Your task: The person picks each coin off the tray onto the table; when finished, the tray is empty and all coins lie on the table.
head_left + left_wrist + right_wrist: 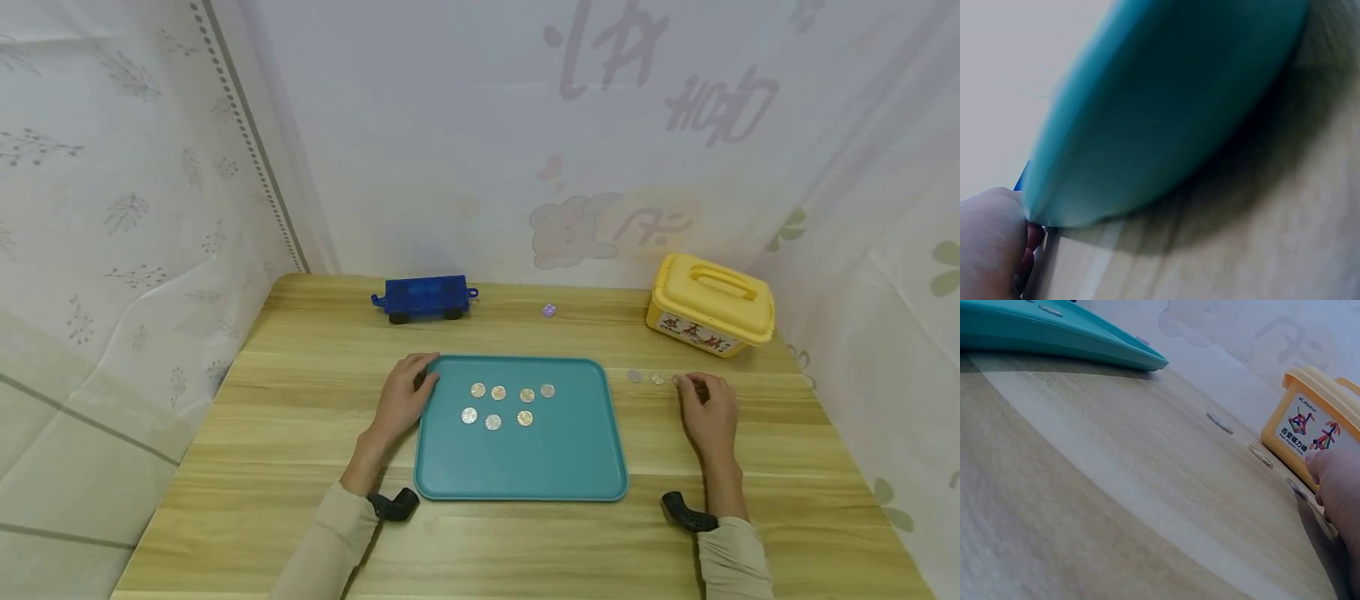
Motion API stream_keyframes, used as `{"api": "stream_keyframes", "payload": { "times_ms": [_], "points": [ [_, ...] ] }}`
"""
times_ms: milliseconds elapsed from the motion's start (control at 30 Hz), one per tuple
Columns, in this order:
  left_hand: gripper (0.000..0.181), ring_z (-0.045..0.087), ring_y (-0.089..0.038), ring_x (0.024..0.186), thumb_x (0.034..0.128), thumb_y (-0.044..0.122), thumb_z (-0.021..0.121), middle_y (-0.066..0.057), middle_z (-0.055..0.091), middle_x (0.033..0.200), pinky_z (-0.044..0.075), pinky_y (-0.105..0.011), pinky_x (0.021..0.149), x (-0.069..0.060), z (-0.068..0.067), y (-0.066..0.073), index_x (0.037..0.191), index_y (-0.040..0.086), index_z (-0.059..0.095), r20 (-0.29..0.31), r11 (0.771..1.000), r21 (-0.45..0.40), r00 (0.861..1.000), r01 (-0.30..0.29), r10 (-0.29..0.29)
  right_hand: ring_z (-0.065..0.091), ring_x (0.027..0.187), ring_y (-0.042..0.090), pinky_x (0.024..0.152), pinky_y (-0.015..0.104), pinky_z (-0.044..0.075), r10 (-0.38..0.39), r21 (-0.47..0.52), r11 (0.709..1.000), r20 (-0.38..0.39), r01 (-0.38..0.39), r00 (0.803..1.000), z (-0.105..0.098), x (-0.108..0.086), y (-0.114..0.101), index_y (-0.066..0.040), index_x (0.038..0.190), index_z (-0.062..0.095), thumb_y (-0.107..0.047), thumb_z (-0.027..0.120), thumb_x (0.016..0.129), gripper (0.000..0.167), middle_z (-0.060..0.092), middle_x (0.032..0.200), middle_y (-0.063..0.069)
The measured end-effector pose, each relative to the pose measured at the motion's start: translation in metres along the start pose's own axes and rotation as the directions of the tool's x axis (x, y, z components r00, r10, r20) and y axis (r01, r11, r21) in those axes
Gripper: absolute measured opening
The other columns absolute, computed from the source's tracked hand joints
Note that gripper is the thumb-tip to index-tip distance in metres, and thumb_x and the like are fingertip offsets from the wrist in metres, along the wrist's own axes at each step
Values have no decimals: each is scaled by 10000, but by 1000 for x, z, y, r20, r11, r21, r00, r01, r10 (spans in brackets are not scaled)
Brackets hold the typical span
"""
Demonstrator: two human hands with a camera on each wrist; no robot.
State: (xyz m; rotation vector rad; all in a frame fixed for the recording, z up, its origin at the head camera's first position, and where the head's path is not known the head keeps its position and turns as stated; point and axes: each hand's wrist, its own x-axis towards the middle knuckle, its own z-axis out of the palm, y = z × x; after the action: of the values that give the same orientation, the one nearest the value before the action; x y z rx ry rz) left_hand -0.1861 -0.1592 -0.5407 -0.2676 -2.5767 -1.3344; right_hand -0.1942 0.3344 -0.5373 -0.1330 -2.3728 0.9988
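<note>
A teal tray lies on the wooden table with several gold and silver coins in two rows. My left hand grips its far left corner, the thumb at the rim. In the left wrist view that hand meets the tray's rim, its fingers partly hidden. To the right of the tray, my right hand pinches a coin at table level. The right wrist view shows this coin at the fingertips. A silver coin and a gold coin lie left of it.
A yellow lidded box with a handle stands behind my right hand. At the back left is a blue toy wagon, and a small purple piece lies behind the tray. Printed cloth hangs around the table.
</note>
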Motion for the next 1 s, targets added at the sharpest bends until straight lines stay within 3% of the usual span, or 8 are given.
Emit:
{"api": "stream_keyframes", "payload": {
  "times_ms": [200,433,667,833,933,1000],
  "points": [
    [371,579,-276,1047,979,119,637,-133,640,1285,475,-427,877,0,-1,1,1343,50,625,6,1000,1,1000,13,-13,450,837,77,827,283,317,-16,11,1000,-29,16,999,1,0,0,89,980,695,-70,700,922,169,643,918,250],
    [371,571,-274,1022,979,117,636,-145,638,1286,472,-430,858,0,-1,2,1342,40,624,-1,1000,-1,1000,4,-4,429,831,-71,778,218,351,-28,32,999,-38,29,999,3,-2,0,80,977,703,-87,686,934,173,654,921,229],
    [369,575,-270,1018,976,115,639,-141,641,1285,473,-418,862,1,2,-1,1339,49,628,5,1000,10,1000,4,-4,493,870,96,768,230,382,7,-19,1000,92,-6,996,4,-7,-15,38,1049,700,-168,633,980,227,666,999,194],
    [367,581,-277,1033,977,113,636,-144,642,1285,477,-423,870,1,2,0,1336,40,628,5,1000,1,1000,6,-6,492,937,135,785,228,389,54,20,998,156,-58,986,5,-12,-38,9,1089,698,-222,610,994,264,655,1048,159],
    [367,575,-273,1026,980,117,634,-138,640,1290,475,-418,863,1,0,1,1340,48,627,7,1000,0,1000,17,-17,512,954,161,802,248,399,-1,56,998,187,-10,982,8,-15,-51,6,1070,700,-197,630,985,232,666,1032,150],
    [367,572,-271,1023,980,118,633,-137,639,1290,472,-416,862,1,0,0,1342,51,627,8,1000,2,1000,17,-17,527,949,189,808,264,403,-78,84,994,194,63,978,12,-17,-58,18,1047,706,-143,647,970,188,680,1009,162]
  ]
}}
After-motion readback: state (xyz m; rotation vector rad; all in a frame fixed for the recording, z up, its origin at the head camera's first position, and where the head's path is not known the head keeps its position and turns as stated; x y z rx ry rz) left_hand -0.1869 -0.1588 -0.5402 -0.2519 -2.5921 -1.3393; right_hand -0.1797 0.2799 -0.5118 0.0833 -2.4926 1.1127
